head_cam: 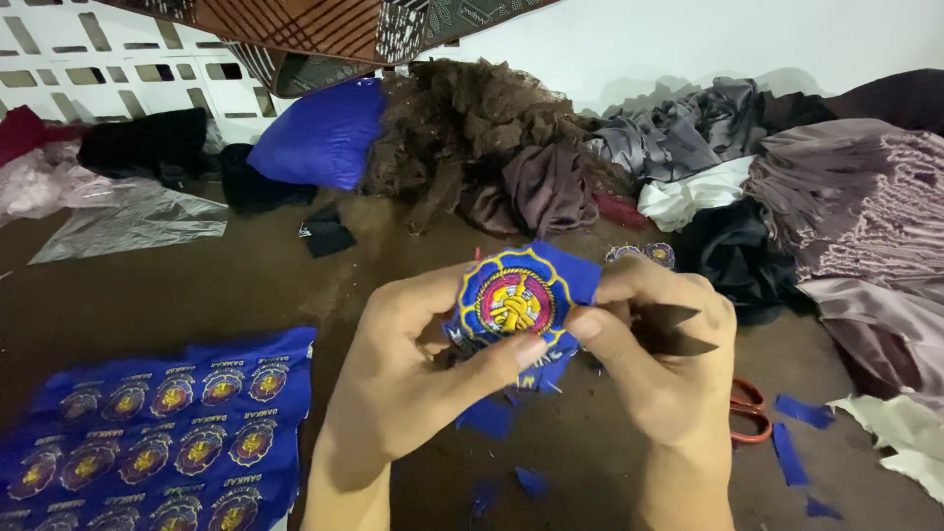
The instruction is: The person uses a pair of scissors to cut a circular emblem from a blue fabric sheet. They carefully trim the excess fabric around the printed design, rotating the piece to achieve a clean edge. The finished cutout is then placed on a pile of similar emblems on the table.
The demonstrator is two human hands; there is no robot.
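My left hand (413,364) pinches a round embroidered badge (513,298) on a piece of blue cloth, thumb on its lower edge. My right hand (659,364) grips the cloth's right side and also holds scissors, whose dark blades (674,329) point right and whose orange handles (749,411) stick out below the palm. The badge has a blue ring with yellow trim and a red and yellow centre. Blue offcuts (787,452) lie on the brown floor under and right of my hands.
A blue sheet with several rows of the same badges (167,433) lies at the lower left. Piles of brown (472,138), grey and mauve fabric (855,197) ring the back and right. A blue bag (320,133) and clear plastic (138,221) sit at the back left.
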